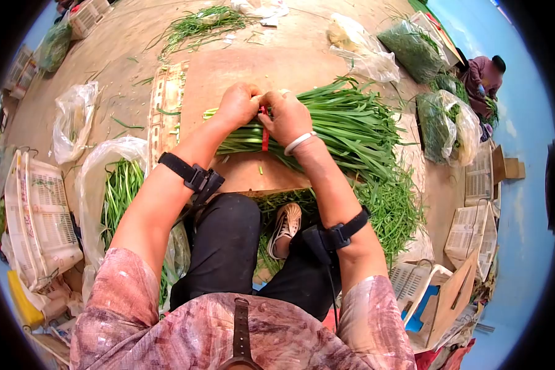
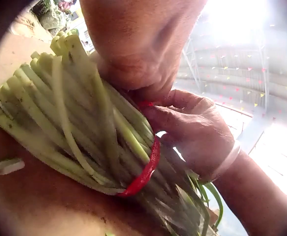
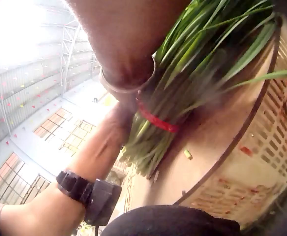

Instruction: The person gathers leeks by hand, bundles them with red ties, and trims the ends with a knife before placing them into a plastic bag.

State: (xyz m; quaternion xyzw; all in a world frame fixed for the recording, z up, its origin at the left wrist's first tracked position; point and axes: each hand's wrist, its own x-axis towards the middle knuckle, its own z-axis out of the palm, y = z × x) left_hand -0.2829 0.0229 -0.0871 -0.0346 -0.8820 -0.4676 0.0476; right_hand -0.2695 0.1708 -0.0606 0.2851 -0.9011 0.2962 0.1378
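Observation:
A thick bundle of green garlic chives (image 1: 351,123) lies across a board (image 1: 228,68) in front of me, leaves to the right, pale cut stalks (image 2: 50,108) to the left. Around the stalks runs a red tie (image 1: 266,140), also seen in the right wrist view as a red band (image 3: 155,120). My left hand (image 1: 238,105) and right hand (image 1: 288,116) meet on top of the bundle, fingers pinching the tie. Between the fingertips a bit of red shows in the left wrist view; the rest of the tie there is hidden by the hands. A white bracelet (image 1: 300,142) circles the right wrist.
The board rests on a perforated plastic crate (image 3: 251,162). Loose chives (image 1: 388,209) heap at the right, and a clear bag of chives (image 1: 122,194) stands at the left. White crates (image 1: 43,209) line both sides. Another person (image 1: 482,77) sits far right beside filled bags (image 1: 435,123).

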